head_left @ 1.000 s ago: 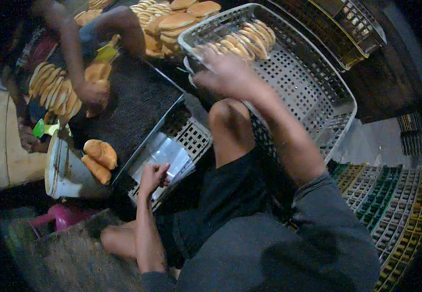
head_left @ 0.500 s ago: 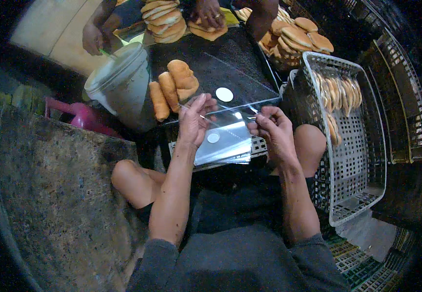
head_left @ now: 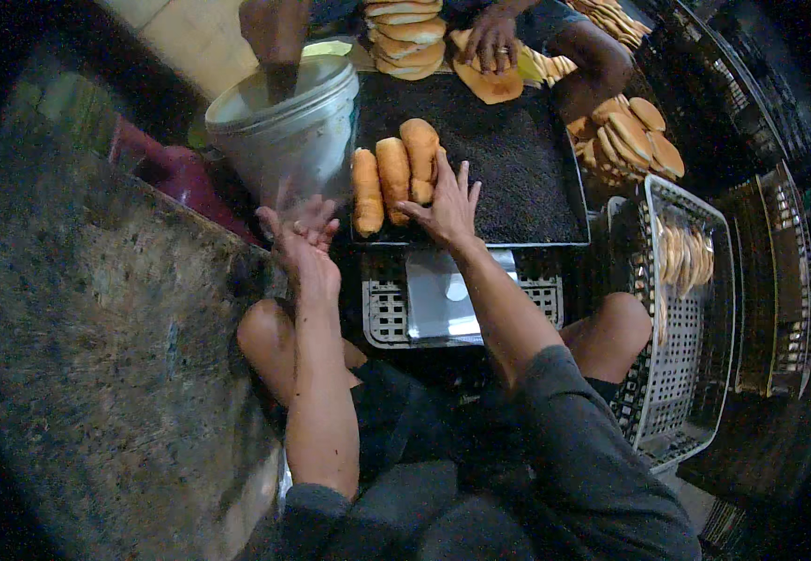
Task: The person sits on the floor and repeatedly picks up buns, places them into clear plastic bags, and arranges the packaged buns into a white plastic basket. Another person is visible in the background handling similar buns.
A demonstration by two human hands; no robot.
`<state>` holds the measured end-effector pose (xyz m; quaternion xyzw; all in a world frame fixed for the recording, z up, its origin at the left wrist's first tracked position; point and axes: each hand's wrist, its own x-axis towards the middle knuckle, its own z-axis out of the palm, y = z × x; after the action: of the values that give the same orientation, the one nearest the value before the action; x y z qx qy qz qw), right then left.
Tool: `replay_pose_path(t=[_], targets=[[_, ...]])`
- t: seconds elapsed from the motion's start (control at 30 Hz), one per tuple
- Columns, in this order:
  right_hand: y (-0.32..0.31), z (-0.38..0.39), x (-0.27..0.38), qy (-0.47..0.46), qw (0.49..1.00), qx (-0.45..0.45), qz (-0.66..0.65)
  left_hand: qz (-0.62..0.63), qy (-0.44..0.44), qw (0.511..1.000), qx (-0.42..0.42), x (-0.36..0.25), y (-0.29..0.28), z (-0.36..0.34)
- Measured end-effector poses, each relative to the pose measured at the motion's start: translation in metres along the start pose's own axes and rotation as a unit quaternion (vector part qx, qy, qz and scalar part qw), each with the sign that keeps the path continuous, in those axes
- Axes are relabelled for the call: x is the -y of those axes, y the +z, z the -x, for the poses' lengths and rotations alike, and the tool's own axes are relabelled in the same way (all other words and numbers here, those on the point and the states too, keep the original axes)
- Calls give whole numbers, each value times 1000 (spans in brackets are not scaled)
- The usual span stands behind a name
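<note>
My left hand (head_left: pixel 304 245) is palm up with its fingers curled, left of the baking tray. A clear plastic bag (head_left: pixel 291 182), faint and blurred, rises from it in front of the bucket. My right hand (head_left: pixel 450 201) reaches over the tray's near edge with fingers spread. Its thumb and forefinger touch the rightmost of three long golden bread rolls, the right roll (head_left: pixel 419 154). Beside that one lie the middle roll (head_left: pixel 392 178) and the left roll (head_left: pixel 366 192). They rest on the dark baking tray (head_left: pixel 518 178).
A whitish bucket (head_left: pixel 284 122) stands left of the tray. Across it, another person's hand (head_left: pixel 494 42) rests on flat buns near a bun stack (head_left: pixel 405 42). Clear bags (head_left: pixel 434 299) lie on a crate (head_left: pixel 387 313). Right, a plastic basket (head_left: pixel 644 402) holds packed buns (head_left: pixel 684 257).
My hands have parted from the plastic bag held between them. The left moved left with the bag; the right moved forward onto the rolls. The view has shifted. The other person's arm now reaches into the bucket.
</note>
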<state>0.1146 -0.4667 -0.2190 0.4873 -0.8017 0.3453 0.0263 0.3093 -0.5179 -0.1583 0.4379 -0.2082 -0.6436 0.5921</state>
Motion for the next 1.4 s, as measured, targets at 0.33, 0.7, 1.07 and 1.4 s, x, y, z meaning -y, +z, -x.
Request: replay_pose_path(t=[0.33, 0.7, 1.07, 1.4], targets=[[-173, -15, -72, 87, 963, 58, -247, -197, 103, 971, 86, -2, 23, -19], [-249, 48, -12, 67, 946, -167, -270, -164, 158, 962, 150, 26, 44, -8], [-132, 175, -40, -128, 967, 124, 181, -163, 158, 957, 181, 25, 25, 18], [-70, 252, -57, 169, 744, 638, 105, -193, 45, 975, 100, -44, 25, -13]])
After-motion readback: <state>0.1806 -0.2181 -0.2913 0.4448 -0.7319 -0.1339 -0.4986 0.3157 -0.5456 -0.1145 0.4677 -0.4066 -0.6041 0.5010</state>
